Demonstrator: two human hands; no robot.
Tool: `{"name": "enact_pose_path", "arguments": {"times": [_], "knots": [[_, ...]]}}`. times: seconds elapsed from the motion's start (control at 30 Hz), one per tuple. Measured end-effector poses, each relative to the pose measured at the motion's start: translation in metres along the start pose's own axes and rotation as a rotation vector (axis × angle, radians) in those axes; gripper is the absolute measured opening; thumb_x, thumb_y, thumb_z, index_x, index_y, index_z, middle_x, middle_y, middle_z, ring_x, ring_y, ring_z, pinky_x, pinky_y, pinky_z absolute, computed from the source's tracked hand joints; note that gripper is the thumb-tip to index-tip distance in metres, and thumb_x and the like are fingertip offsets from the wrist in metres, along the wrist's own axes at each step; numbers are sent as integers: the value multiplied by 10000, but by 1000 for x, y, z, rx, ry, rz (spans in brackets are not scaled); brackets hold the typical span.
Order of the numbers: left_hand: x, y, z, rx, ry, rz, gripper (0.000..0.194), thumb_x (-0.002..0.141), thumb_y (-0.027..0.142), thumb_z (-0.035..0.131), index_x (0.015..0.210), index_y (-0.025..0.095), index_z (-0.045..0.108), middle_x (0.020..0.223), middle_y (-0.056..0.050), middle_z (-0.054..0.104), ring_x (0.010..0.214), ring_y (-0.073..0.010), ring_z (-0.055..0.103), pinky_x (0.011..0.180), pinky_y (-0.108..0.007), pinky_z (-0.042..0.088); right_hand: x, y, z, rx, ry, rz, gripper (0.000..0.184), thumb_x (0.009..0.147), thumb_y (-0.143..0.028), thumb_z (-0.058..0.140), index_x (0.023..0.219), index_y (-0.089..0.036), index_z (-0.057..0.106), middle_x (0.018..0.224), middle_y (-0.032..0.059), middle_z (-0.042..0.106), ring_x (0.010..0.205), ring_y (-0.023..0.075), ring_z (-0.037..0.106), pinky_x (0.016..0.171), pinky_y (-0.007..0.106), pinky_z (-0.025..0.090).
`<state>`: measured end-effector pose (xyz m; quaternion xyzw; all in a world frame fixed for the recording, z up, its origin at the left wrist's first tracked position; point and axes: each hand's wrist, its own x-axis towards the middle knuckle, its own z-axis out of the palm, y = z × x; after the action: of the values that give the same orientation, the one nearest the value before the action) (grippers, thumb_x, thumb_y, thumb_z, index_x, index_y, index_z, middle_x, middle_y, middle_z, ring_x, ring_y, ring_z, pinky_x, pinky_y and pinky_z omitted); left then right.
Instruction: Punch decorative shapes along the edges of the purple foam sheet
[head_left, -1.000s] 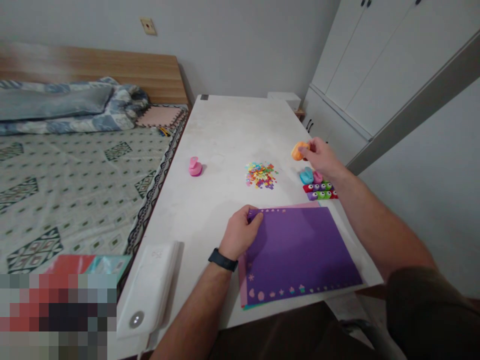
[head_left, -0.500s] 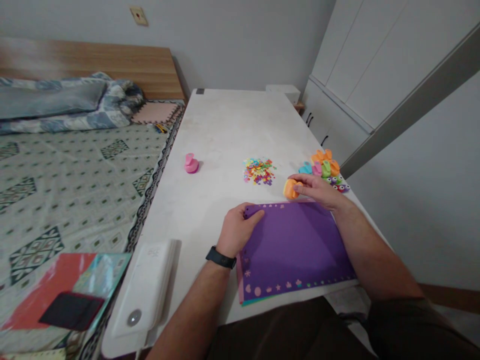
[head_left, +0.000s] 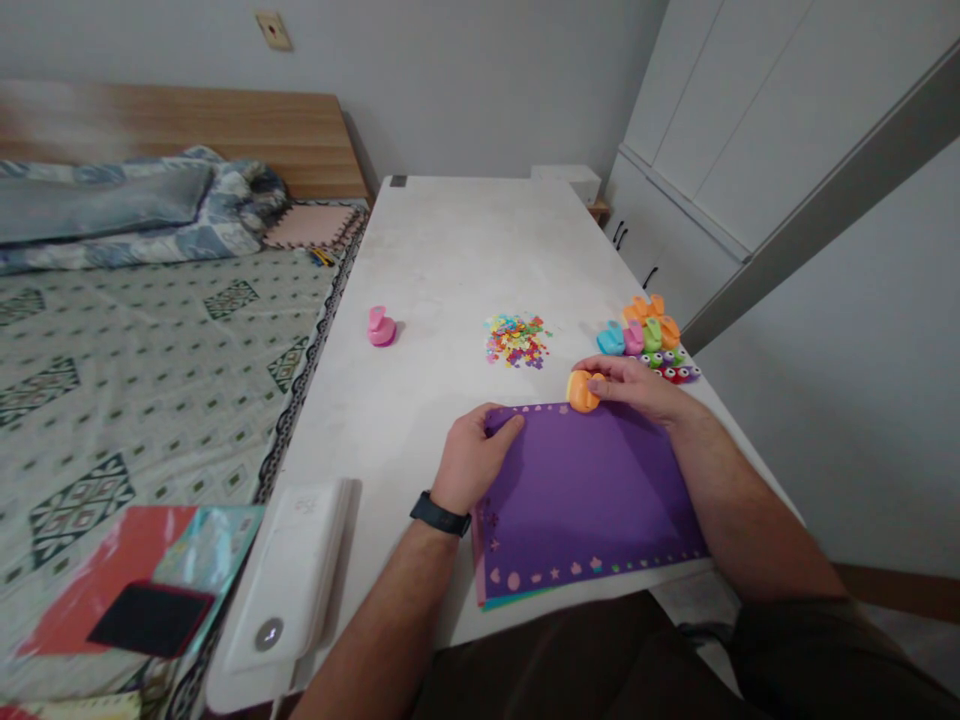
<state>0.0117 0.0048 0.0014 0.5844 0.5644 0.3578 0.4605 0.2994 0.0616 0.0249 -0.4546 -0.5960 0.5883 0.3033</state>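
Observation:
A sheet of purple paper, with small punched shapes along its edges, lies at the near end of the table. Pink and teal sheets show from beneath it at the left and near edges. My left hand grips the sheet's far left corner, thumb on top. In my right hand is an orange craft punch, held at the far edge of the purple paper; whether the edge sits in its slot I cannot tell. Beyond it lies a pile of colourful paper cut-outs.
A pink craft punch stands on the white table at left. Several other punches and eye-decorated pieces cluster by the right edge. A white device fills the near left corner; a patterned bed adjoins the table.
My right hand has brought the orange punch slightly toward me, from just beyond the paper onto its far edge. The left hand keeps its grip on the corner.

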Motion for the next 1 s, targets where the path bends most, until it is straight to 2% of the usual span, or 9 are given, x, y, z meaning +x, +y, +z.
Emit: {"name": "enact_pose_path", "arguments": {"times": [0.37, 1.0], "knots": [[1, -1, 1, 31, 21, -7, 350, 879, 517, 648, 951, 191, 751, 841, -43, 764, 714, -183, 653, 636, -283, 471, 1, 5, -2, -27, -127, 11, 442, 837, -430, 787, 1204, -210, 673, 1092, 64, 738, 1003, 222, 690, 915, 356, 510], [0, 1, 1, 13, 35, -32, 329, 859, 511, 670, 929, 200, 752, 836, -40, 763, 708, -187, 648, 636, -284, 472, 2, 7, 1, -41, -129, 29, 454, 816, -456, 801, 1165, -197, 669, 1085, 85, 747, 984, 231, 702, 915, 380, 522]]}}
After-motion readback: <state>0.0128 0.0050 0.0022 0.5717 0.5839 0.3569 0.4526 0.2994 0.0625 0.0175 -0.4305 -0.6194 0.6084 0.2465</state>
